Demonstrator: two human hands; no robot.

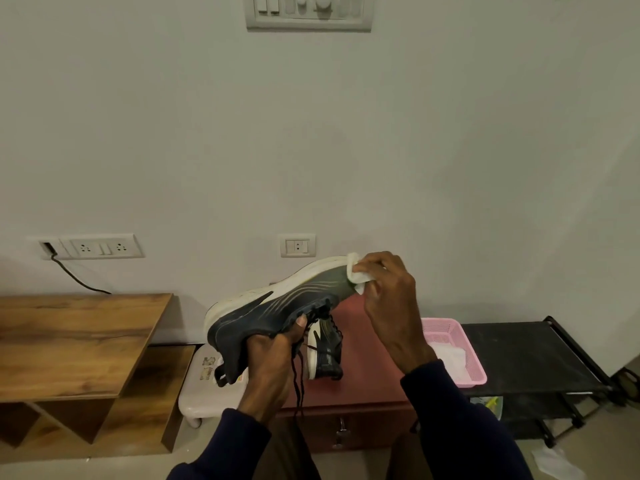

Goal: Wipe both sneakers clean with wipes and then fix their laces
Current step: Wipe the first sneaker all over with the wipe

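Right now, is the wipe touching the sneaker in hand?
Touching: the head view shows the right hand holding the wipe folded over the raised sneaker's toe.

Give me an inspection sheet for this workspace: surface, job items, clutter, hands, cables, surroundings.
Surface: red-brown cabinet top, second sneaker lying on it.
Job's things: held sneaker sole-up, laces dangling; white wipe at its toe.
Clutter: pink basket holding white material; white scrap on floor.
Hands: left hand grips the held sneaker; right hand holds the white wipe against it.
Cables: black cable from wall socket down to wooden table's back edge.
Surroundings: white stool, black rack, wall switch plates.
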